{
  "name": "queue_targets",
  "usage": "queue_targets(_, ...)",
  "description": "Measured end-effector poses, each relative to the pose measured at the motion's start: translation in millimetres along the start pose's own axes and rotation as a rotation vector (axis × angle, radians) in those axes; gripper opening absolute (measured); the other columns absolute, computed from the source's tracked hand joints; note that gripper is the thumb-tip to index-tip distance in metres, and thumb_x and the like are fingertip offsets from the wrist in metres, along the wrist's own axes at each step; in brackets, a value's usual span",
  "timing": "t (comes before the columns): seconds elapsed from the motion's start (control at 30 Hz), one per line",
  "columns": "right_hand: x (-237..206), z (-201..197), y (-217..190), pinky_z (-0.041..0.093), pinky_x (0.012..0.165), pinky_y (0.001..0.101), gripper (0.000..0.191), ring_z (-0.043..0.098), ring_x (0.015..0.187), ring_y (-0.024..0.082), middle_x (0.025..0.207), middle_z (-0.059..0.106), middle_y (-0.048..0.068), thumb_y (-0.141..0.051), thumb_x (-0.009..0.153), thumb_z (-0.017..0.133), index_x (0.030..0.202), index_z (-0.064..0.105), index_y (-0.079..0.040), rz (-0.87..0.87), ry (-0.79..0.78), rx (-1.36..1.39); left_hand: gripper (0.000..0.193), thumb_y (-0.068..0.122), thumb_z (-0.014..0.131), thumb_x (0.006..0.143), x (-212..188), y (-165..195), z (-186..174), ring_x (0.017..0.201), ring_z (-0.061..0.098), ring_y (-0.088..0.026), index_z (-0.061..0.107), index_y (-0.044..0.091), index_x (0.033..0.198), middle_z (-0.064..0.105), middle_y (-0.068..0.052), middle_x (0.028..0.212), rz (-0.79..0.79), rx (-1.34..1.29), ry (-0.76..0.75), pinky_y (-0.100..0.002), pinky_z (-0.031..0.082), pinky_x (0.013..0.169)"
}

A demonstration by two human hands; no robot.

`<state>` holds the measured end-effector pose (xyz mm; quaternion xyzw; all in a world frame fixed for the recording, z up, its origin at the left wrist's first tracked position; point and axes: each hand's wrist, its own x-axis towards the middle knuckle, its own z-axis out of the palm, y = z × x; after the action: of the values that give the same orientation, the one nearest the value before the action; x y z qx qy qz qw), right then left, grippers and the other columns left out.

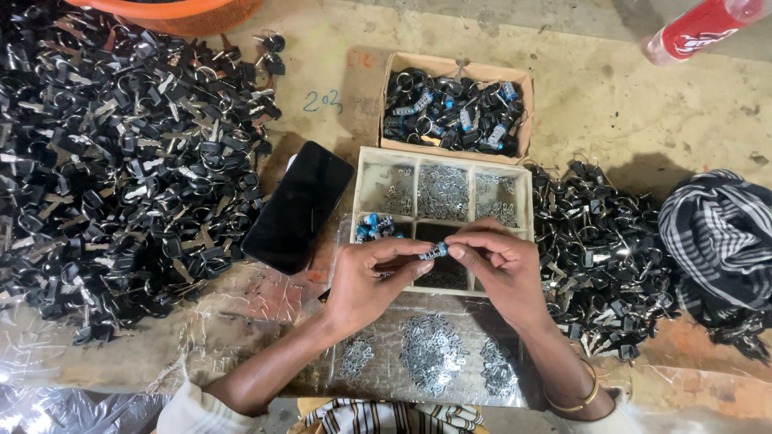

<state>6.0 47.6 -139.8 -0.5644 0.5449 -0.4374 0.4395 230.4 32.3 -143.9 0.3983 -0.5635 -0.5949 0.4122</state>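
Silver metal bits [433, 354] lie in three loose heaps on a clear plastic sheet [241, 321] at the near edge of the worktop [611, 88]. Just beyond them, both hands meet over a divided tray [366, 189]. The left hand [366, 281] and the right hand [500, 269] each pinch one end of a small blue-and-silver piece [433, 251], fingers clamped on it from both sides; it hangs above the tray's near middle compartment.

The tray's far row holds more silver bits, its near left compartment a few blue-and-silver pieces [374, 227], and the dark near compartments sit partly hidden under the hands. A black phone [299, 207] lies screen-up just left of the tray.

Beyond the tray, a cardboard box [458, 64] holds a modest batch of black rings and blue-and-silver pieces. By comparison, a very large pile of black keys [121, 161] covers the left of the worktop and a smaller pile [599, 257] lies right of the tray, beside a checked cloth [720, 241]. Judging by that, only a small share looks finished and most of the stock remains. An orange basin [177, 12] and a red bottle [700, 28] sit at the far edge.
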Motion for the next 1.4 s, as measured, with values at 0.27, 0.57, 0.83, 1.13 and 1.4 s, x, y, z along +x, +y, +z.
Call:
queue_targets(0.27,-5,9,-2,0.05,0.069,0.0243,0.017,0.058,0.086,0.009,0.114,0.06,0.007,0.002,0.1,0.062,0.112,0.074,0.002,-0.02,-0.121,0.24,0.024,0.002,0.078,0.088,0,-2,1,0.092,0.077,-0.011,0.075,-0.002,0.112,0.081,-0.011,0.106,-0.029,0.008,0.01,-0.025,0.065,0.081)
queue_targets(0.57,-7,21,3,0.052,0.074,0.0252,0.017,0.059,0.093,0.01,0.119,0.055,0.006,0.004,0.102,0.059,0.113,0.071,0.003,-0.097,-0.107,0.197,0.024,0.001,0.079,0.087,0,4,0,0.093,0.076,-0.01,0.075,-0.003,0.111,0.081,-0.01,0.105,-0.023,-0.026,0.0,-0.025,0.066,0.083)
queue_targets(0.83,-11,23,1,0.05,0.077,0.0232,0.021,0.061,0.094,0.011,0.116,0.059,0.003,0.006,0.097,0.066,0.114,0.074,-0.002,-0.414,-0.028,-0.224,0.022,0.001,0.079,0.087,-1,1,0,0.092,0.075,-0.009,0.076,-0.003,0.109,0.081,-0.009,0.103,-0.018,-0.025,0.011,-0.024,0.065,0.082)
queue_targets(1.13,4,-5,-14,0.053,0.079,0.0266,0.033,0.064,0.095,0.016,0.114,0.061,0.006,0.003,0.089,0.069,0.121,0.073,-0.006,-0.125,-0.109,0.044,0.022,0.002,0.079,0.087,-1,-3,-1,0.088,0.075,-0.008,0.077,-0.002,0.109,0.081,-0.009,0.102,-0.04,0.0,0.022,-0.023,0.065,0.077)
queue_targets(1.4,6,3,-17,0.048,0.08,0.0404,0.014,0.058,0.089,0.03,0.092,0.059,0.005,-0.013,0.075,0.083,0.087,0.078,-0.011,-0.396,-0.079,-0.893,0.023,0.001,0.078,0.088,-1,-3,0,0.089,0.075,-0.008,0.076,-0.001,0.11,0.08,-0.008,0.105,-0.029,-0.019,0.035,-0.023,0.065,0.078)
